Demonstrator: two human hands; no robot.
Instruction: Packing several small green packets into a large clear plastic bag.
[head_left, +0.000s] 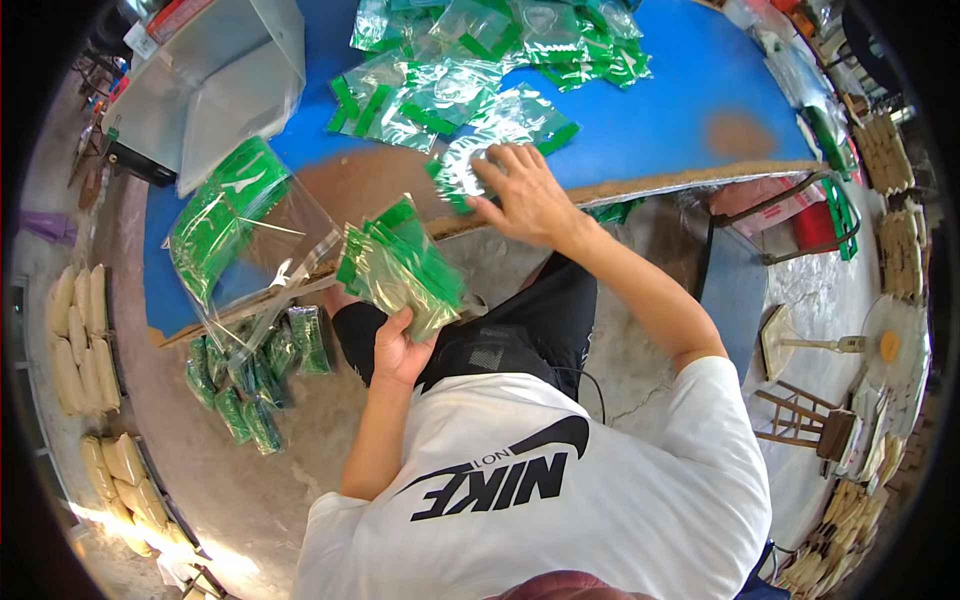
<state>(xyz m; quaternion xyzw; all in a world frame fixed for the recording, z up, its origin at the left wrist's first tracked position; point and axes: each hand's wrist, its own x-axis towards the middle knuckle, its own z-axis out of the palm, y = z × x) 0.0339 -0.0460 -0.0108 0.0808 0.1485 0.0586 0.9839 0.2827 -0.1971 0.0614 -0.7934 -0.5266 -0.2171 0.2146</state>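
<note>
My left hand (400, 350) grips the lower end of a fanned stack of clear plastic bags with green bands (405, 265), its thumb on top. The stack is in front of my lap, by the table's near edge. My right hand (527, 195) reaches over that edge with thumb and fingers apart. Its fingertips touch a shiny clear-and-green bag (462, 165) on the blue table (660, 130). Farther back lies a loose spread of similar bags (500, 50). What is under the right palm is hidden.
A large clear bag with green packets (230, 210) overhangs the table's left edge, beside a grey bin (240, 110). Filled green packets (255, 375) lie on the floor below. Rightward are a metal-framed cart (740, 270), a fan (885, 345) and a wooden stool (810, 425). Tan sacks (85, 340) stand at left.
</note>
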